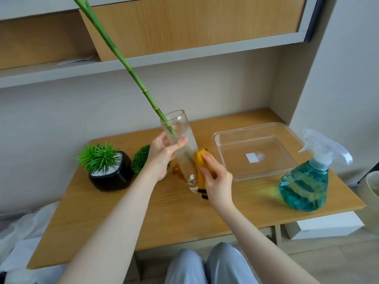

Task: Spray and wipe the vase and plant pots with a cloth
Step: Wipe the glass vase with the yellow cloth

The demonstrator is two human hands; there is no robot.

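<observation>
Over table | left hand (162, 154) grips vase (180, 148) | right hand (215, 177) presses cloth (200, 171) (apparently folded)

1. Wooden table (184, 222), light oak finish, rounded corners; carries the item listed next.
2. Clear plastic tray (217, 140), rectangular, shallow, standing near the table's far right corner; a small white label (251, 157) shows on its base.
3. Wall shelving (184, 27), wood-fronted panels with grey edging, mounted above the table's far edge.
4. White box (328, 226), on the floor below the table's right edge.
5. Pale round container (372, 185), only partly in view, beyond the table's right edge; contents cannot be told.
6. White fabric or plastic sheeting (18, 232), crumpled, on the floor off the table's left edge.
7. Grey trouser legs (205, 265), below the table's near edge.
</observation>
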